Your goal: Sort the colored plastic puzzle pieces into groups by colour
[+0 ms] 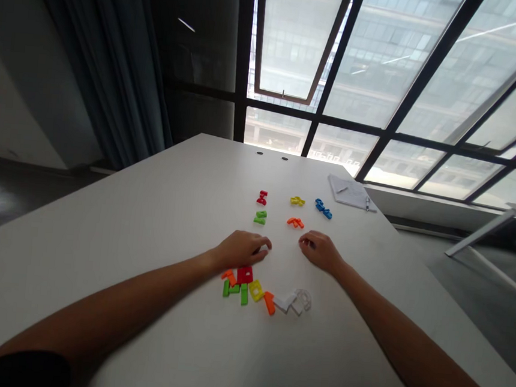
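My left hand [240,249] hovers over or rests on the white table, its thumb and forefinger curved and apart with nothing visible between them. Across from it, my right hand [320,250] has its fingers curled in; whatever they may hold is hidden. Just in front of my left hand lie green pieces [260,221]; orange pieces [296,223] lie beyond my right. Nearer to me is a loose row of small plastic pieces: a red piece [245,275], a yellow piece [256,290], a green piece [244,295], an orange piece [269,303] and white pieces [285,303].
Farther out on the table [170,210] sit small groups of red pieces [262,197], yellow pieces [297,201] and blue pieces [323,209]. Paper sheets [352,193] with pens lie at the right edge. Windows and a dark curtain [103,53] stand beyond.
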The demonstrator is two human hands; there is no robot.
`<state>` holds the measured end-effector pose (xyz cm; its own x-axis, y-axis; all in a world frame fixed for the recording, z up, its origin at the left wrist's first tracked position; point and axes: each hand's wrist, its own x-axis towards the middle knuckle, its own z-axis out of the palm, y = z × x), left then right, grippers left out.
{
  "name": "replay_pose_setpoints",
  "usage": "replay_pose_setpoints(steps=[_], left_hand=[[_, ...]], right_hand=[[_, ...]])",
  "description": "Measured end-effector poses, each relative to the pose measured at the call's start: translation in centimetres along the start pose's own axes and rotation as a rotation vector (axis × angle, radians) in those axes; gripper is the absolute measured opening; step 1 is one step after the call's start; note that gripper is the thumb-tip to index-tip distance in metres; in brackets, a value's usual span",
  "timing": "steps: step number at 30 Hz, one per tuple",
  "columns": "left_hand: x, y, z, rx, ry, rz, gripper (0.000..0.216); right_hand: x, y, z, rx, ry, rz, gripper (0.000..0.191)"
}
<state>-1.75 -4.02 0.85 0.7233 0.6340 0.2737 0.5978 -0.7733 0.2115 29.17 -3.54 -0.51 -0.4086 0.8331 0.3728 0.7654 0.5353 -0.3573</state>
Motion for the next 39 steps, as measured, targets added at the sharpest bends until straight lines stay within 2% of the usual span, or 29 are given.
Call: replay_pose_setpoints(steps=[4,6,10,13,16,19,22,24,26,31,35,39], left_hand=[[0.0,0.1,0.1,0.021,-0.003,0.003,0.025],[0.0,0.1,0.2,0.029,-0.003,-0.004,0.025],[0.0,0.2,0.1,0.026,-0.011,-0.008,0.024],[0.1,0.1,0.0,0.022,-0.014,-0.014,0.025],[0.1,0.1,0.0,0.003,-0.012,-0.021,0.025],[0.1,0.0,0.0,-0.018,-0.015,-0.026,0.025],[0.0,-0.1,-0.3,-0.072,-0.043,-0.025,0.032],[0.0,-0.2,-0.4,-0.132,-0.057,-0.03,0.042],[0.0,-0.3,-0.5,-0.185,-0.056,-0.048,0.046],[0.1,-0.6,-0.5,-0.29,-0.053,-0.065,0.04],[0.1,-0.8,-0.4,-0.346,-0.012,-0.112,0.039],[-0.2,-0.6,-0.4,-0.286,0.04,-0.151,0.036]], right_hand=[[-0.7,-6.2,0.1,0.306,-0.291,-0.038,0.02],[-0.4,-8.8,0.1,0.377,-0.431,-0.075,0.023],[0.3,-12.1,0.3,0.303,-0.508,-0.114,0.033],[0.4,-12.7,0.6,0.298,-0.49,-0.121,0.023],[0.5,-11.7,0.9,0.425,-0.459,-0.084,0.014],[0.8,-9.8,1.5,0.649,-0.371,0.047,0.024],[1.2,-8.1,2.5,0.86,-0.189,0.192,0.037],[1.3,-7.6,3.2,0.951,-0.09,0.229,0.042],[1.3,-7.4,3.7,1.002,-0.057,0.231,0.042],[0.8,-7.6,4.3,0.993,-0.061,0.209,0.033],[0.6,-7.7,4.3,0.904,0.024,0.116,0.027],[0.6,-7.9,4.2,0.842,0.036,0.031,0.028]])
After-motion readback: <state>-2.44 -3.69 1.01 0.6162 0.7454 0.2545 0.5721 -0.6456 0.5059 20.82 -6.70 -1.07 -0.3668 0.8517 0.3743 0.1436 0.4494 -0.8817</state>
